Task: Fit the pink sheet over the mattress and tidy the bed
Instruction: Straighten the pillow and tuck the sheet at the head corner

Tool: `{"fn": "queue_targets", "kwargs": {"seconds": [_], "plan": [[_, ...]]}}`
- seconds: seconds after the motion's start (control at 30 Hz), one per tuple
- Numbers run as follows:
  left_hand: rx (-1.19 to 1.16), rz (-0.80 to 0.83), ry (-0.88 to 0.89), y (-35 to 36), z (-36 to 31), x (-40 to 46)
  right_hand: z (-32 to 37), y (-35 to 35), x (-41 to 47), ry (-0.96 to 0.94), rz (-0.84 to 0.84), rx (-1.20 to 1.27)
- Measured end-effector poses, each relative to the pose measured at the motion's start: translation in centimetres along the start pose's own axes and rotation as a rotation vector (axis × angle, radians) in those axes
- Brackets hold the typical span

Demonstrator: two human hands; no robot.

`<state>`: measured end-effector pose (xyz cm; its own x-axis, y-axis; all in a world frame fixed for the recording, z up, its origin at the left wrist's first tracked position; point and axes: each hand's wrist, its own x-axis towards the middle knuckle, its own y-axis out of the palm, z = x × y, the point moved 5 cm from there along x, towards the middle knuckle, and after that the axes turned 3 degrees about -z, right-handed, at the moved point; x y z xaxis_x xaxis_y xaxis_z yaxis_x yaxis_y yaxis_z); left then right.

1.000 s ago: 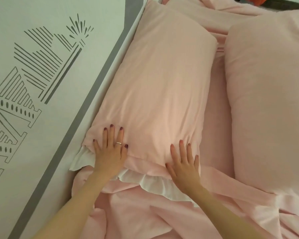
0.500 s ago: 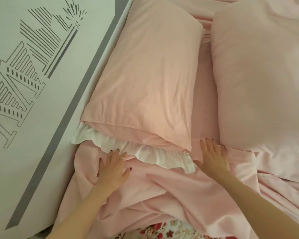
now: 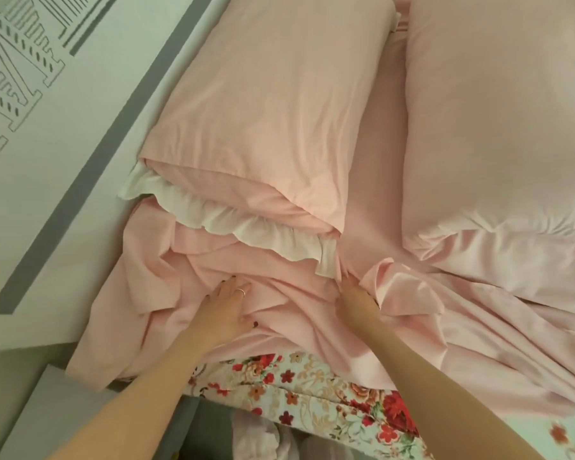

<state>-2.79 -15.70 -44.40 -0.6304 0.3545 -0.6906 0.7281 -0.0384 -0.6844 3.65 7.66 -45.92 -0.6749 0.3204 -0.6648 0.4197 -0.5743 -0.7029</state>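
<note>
Pressing flat, left hand [image 3: 224, 305] lay fingers spread on pink sheet [image 3: 279, 313]; right hand [image 3: 356, 298] fingers pinched a fold beside it; no writing legible.

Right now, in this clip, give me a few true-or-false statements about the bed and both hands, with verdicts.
1. The left hand lies on the bunched pink sheet. True.
2. The right hand rests on top of the left pillow. False: it is below the left pillow, at a raised fold of the sheet.
3. A white frill shows at the near end of the left pillow. True.
4. The sheet fully covers the mattress at the near edge. False: the floral mattress is bare below the sheet's edge.
5. A ring sits on the left hand. True.
6. Only one pillow is on the bed. False: a right pillow lies beside the left one.
</note>
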Motion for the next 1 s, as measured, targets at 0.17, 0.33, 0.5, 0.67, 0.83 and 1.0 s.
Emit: {"fn": "queue_targets", "kwargs": {"seconds": [0.17, 0.33, 0.5, 0.67, 0.83, 1.0], "plan": [[0.043, -0.149, 0.003, 2.4, -4.8, -3.2, -0.5, 0.2, -3.6, -0.273, 0.056, -0.061], [0.257, -0.465, 0.104, 1.5, -9.2, -4.7, -0.3, 0.2, -8.9, -0.474, 0.170, 0.049], [0.636, -0.227, 0.374, 3.9, -11.6, -6.1, -1.7, 0.0, -11.8, -0.422, 0.249, 0.263], [0.485, -0.095, 0.263, 5.4, -8.7, -8.9, -1.7, -0.2, -12.9, -0.423, 0.255, 0.212], [0.534, -0.081, 0.140, 6.7, -5.0, -11.0, -0.7, 3.3, -12.7, -0.557, 0.136, -0.485], [0.470, -0.254, 0.040, 7.9, -1.2, -13.3, -0.8, 5.6, -12.3, -0.532, 0.228, -0.463]]}}
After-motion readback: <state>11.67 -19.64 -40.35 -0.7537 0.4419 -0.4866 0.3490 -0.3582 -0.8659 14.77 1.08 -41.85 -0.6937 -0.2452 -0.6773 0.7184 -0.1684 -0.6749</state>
